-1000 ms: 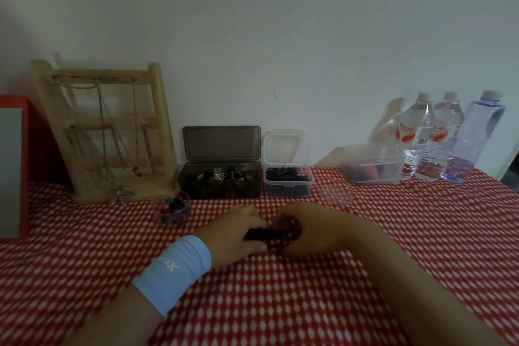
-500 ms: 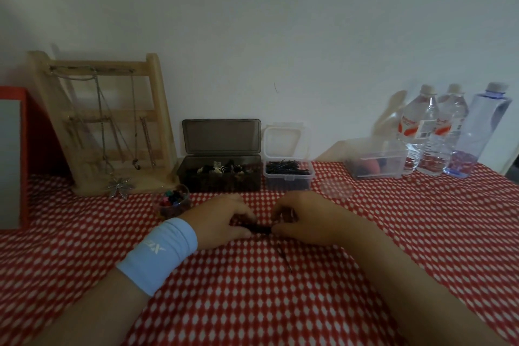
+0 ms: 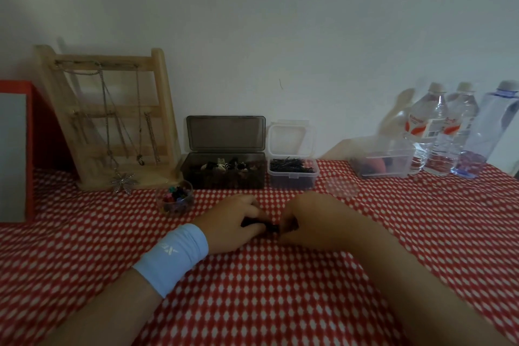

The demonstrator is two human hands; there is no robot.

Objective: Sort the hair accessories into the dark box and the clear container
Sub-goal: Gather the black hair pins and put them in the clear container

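Note:
My left hand [image 3: 233,223] and my right hand [image 3: 304,219] meet on the red checked cloth, both curled around a small black hair accessory [image 3: 262,226] between them. Its shape is mostly hidden by my fingers. Behind them the dark box [image 3: 224,174] stands with its lid up, holding several mixed hair clips. To its right is the clear container [image 3: 293,175], lid open, filled with black hairpins.
A wooden jewellery stand [image 3: 112,121] with chains is at back left beside a red-framed panel [image 3: 16,149]. A small clear cup [image 3: 175,201] of coloured clips sits front of it. A round clear lid [image 3: 341,187], another clear tub [image 3: 382,161] and three water bottles [image 3: 449,132] are at right.
Both hands shifted slightly away from me, toward the boxes, still holding the black accessory. The thin dark piece seen on the cloth below them half a second ago is out of sight.

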